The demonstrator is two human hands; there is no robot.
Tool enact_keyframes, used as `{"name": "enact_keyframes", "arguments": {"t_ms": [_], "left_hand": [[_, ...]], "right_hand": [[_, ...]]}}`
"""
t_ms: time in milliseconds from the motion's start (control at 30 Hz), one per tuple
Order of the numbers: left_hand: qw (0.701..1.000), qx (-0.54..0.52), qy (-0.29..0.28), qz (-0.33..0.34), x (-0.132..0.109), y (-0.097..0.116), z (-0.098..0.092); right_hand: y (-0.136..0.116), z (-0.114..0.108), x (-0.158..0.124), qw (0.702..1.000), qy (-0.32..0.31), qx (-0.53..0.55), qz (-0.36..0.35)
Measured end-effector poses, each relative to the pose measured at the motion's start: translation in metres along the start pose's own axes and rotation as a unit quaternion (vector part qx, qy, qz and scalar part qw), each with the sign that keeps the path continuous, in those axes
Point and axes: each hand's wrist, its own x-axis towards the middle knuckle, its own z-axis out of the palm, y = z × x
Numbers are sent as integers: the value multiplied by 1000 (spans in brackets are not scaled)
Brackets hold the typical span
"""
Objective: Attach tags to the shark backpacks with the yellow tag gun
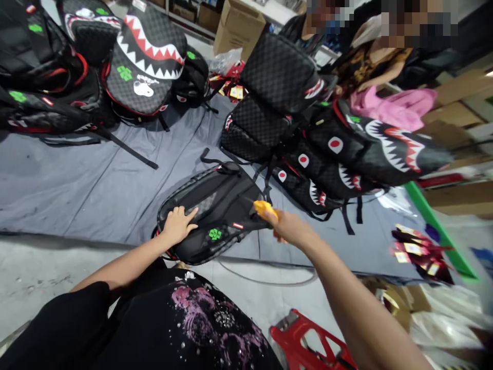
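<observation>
Two bare hands at work on one black backpack [219,205], which lies flat, back panel and straps up, near the front edge of the grey-covered table [96,200]; we take that bag as our clock centre. Our left hand [179,226] rests on it at about 9 o'clock, palm down, fingers fairly wide, index finger and thumb spread apart. Our right hand [285,226] sits at 3 o'clock, fingers closed around a yellow-orange tool [264,208] pointed in over the bag; its tip is too fine for us to make out, so contact we cannot tell. On the bag we log a green patch [214,234] at 6 and a small red label [238,225] at 4. Around it: dark backpacks [50,92] heaped at 10, a shark-mouth backpack [154,92] at 11, a bundle of tags [236,92] and a cardboard box [239,31] towards 12, checked backpacks [275,72] stacked at 1, shark-face backpacks [362,149] overlapping in a row at 2. Also at 2, farther off, we have pink cloth [393,108] beside a person in a patterned top [381,61]. At 3, more dark red tags [423,252] lie near a green edge strip [442,231]; between 4 and 5, a red stool [311,339] on the floor.
</observation>
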Motion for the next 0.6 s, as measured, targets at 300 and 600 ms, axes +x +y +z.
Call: {"name": "enact_keyframes", "arguments": {"t_ms": [300, 600], "left_hand": [[994, -27, 30, 99, -27, 59, 1], [995, 70, 14, 69, -29, 88, 50]], "right_hand": [[51, -5, -2, 1000, 2, 12, -2], [91, 2, -29, 995, 22, 85, -36]]}}
